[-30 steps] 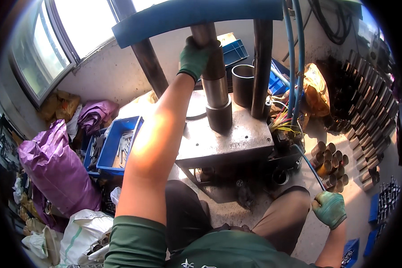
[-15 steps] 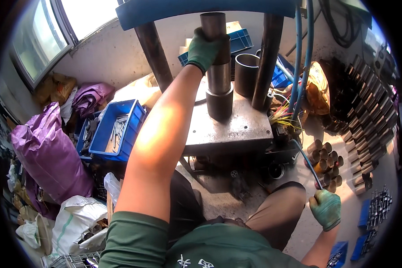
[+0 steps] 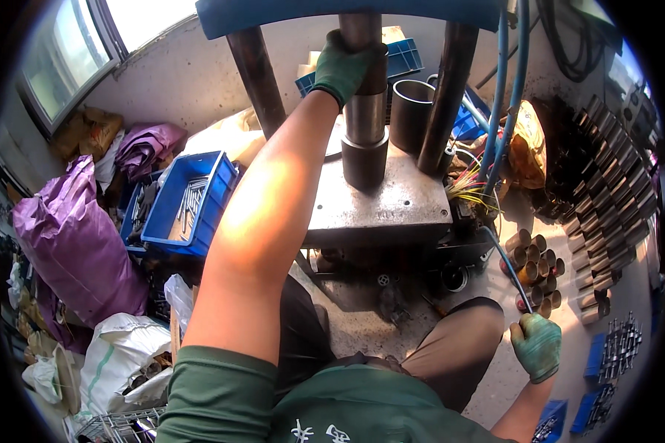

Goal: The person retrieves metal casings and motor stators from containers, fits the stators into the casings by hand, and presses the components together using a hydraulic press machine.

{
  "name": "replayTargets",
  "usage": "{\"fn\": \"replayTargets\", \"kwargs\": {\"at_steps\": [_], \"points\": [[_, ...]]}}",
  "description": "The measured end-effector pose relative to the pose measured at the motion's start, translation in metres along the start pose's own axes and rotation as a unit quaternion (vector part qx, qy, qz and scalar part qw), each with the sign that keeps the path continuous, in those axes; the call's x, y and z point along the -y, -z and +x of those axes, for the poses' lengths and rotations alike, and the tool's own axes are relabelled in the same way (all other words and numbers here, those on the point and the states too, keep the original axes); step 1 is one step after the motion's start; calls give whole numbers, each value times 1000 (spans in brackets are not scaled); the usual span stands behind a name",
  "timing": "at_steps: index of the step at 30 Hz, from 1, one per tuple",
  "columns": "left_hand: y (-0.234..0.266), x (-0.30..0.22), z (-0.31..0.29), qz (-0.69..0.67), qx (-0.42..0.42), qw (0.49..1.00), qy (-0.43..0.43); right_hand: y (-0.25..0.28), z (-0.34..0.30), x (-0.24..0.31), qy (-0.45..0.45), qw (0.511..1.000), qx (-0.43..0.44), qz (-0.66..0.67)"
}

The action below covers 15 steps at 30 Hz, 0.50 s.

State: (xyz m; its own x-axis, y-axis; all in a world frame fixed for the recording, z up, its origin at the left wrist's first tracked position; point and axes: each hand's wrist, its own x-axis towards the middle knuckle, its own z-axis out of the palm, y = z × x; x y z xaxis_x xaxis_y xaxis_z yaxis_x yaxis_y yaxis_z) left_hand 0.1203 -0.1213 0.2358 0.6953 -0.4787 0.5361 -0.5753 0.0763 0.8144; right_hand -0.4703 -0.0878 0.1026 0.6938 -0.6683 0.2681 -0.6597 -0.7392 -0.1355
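Observation:
My left hand (image 3: 343, 66), in a green glove, is closed around a dark metal sleeve (image 3: 375, 75) below the press ram (image 3: 360, 33). Under that sleeve a shiny steel cylinder (image 3: 365, 118) stands upright, its lower end in a wider dark tube (image 3: 365, 161) on the steel press table (image 3: 362, 210). Low on the right, my right hand (image 3: 536, 345), also gloved, is wrapped round the end of a thin lever rod (image 3: 511, 272) that slants up toward the press.
Dark press posts (image 3: 256, 81) flank the work, and a wide open tube (image 3: 412, 111) stands by the right post. Blue hoses (image 3: 506, 96) and loose wires (image 3: 471, 190) hang nearby. A blue bin (image 3: 207, 214) of metal pins lies left; short tubes (image 3: 532, 266) stand on the floor at right.
The view has shifted slightly. Both hands keep their grips, on the sleeve and on the lever rod; the stacked parts stay upright on the press table.

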Motion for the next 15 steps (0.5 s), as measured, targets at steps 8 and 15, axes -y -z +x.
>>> {"fn": "replayTargets", "kwargs": {"at_steps": [8, 15], "points": [[-2, 9, -3, 4, -9, 1000, -3, -1, 0, -1, -1, 1000, 8, -7], [0, 1, -18, 19, -2, 1000, -9, -1, 1, 4, -16, 1000, -1, 0]]}}
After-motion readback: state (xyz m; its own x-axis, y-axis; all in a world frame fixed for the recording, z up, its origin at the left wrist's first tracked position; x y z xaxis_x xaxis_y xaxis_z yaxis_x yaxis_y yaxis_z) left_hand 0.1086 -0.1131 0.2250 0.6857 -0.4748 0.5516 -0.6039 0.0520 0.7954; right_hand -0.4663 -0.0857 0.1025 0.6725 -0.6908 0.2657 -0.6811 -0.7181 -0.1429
